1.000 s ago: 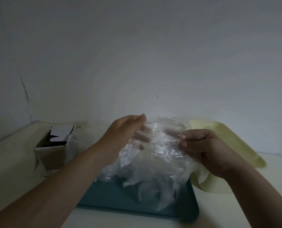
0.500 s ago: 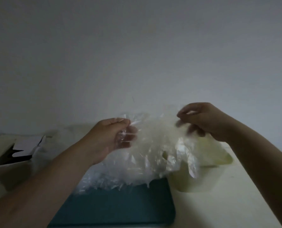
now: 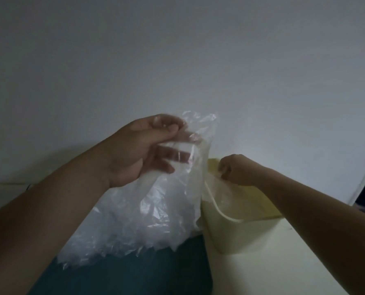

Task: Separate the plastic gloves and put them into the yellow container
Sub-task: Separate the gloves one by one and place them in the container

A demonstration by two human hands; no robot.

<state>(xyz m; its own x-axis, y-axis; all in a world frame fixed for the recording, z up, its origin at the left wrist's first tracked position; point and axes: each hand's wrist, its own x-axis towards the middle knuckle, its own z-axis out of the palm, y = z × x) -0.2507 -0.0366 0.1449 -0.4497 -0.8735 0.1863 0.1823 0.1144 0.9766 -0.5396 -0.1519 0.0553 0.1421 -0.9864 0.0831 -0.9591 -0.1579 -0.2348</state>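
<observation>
left hand (image 3: 147, 145) is up in the air, pinching the top of the bundle of plastic gloves (image 3: 147, 213) between thumb and forefinger, with the other fingers spread behind the film. the bundle hangs down and its bottom edge drapes onto the teal tray (image 3: 134, 271). right hand (image 3: 235, 169) is over the mouth of the yellow container (image 3: 222, 213), which sits on the tabletop (image 3: 283, 265) right beside the tray and touches the bundle's right edge. its fingers are curled down and look to be pinching one loose glove (image 3: 212, 182), but the film's so thin and the light so dim i can't be totally sure.

my take on doing this bit right: get the right hand low inside the rim before letting go. this stuff is light and clingy, so it'll float or stick to the fingers. rub thumb against finger to shed it. hold the bundle high and off to the side so the hanging sheets don't get dragged in too. also check it's really one glove, they love sticking in pairs.
</observation>
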